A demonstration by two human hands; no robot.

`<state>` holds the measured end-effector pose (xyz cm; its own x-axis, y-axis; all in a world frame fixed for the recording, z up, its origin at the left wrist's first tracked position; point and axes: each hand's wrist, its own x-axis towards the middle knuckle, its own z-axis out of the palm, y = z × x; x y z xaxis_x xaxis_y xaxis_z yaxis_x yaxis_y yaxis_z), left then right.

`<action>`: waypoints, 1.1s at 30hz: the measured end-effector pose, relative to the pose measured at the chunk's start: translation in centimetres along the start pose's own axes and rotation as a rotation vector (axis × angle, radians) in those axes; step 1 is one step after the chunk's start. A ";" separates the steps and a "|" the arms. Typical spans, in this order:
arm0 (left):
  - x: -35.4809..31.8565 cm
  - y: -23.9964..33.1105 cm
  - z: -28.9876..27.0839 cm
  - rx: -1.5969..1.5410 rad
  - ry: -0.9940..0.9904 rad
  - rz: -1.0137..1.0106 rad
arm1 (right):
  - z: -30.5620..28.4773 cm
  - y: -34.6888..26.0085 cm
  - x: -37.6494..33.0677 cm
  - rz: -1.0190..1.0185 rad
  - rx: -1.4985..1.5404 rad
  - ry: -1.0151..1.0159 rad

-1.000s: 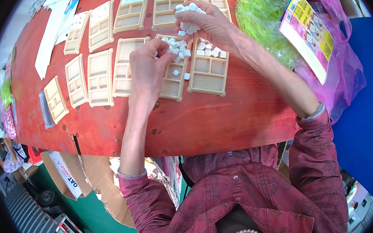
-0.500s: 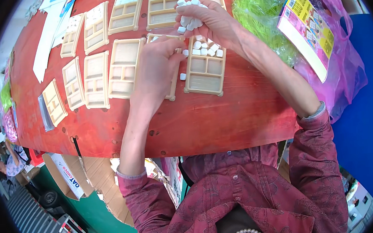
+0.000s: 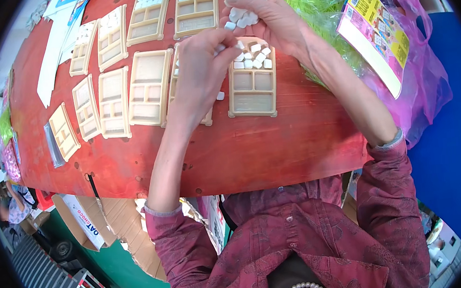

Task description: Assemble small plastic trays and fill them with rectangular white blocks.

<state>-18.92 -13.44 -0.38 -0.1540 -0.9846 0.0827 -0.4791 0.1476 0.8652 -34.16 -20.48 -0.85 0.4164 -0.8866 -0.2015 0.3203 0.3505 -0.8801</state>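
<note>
My right hand is closed around a heap of small white cubes, palm turned up, above the far end of a beige compartment tray. Loose white cubes lie in that tray's far section; its nearer sections hold none. Just left of the right hand, my left hand pinches a white cube between thumb and fingers. It hides much of another beige tray beneath it. One stray white cube rests on the table between these two trays.
More beige trays stand in two rows on the red table; those in the far row hold white cubes. White sheets lie at far left. On the right are green shredded filler, a printed card and a purple bag.
My left hand has risen from the tray on the left toward my right hand, with a cube in its fingers. The right hand still holds its heap. The view has shifted slightly.
</note>
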 end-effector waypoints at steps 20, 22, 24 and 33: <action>0.5 -0.8 2.0 -0.424 0.080 -0.089 | -2.3 0.8 -4.4 -0.367 -0.906 -0.040; 0.4 -1.0 2.3 -0.423 0.092 -0.089 | -2.4 0.9 -4.5 -0.470 -1.021 -0.061; 0.4 -1.0 2.3 -0.424 0.100 -0.089 | -2.5 0.9 -4.6 -0.508 -1.060 -0.078; 0.0 -1.0 3.1 -0.312 0.096 -0.098 | -2.6 0.5 -5.1 -0.411 -1.008 -0.032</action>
<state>-21.10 -13.31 -2.76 -0.0308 -0.9992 0.0246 -0.1982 0.0303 0.9797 -38.30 -16.56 -1.38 0.4640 -0.8658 0.1871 -0.3992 -0.3930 -0.8284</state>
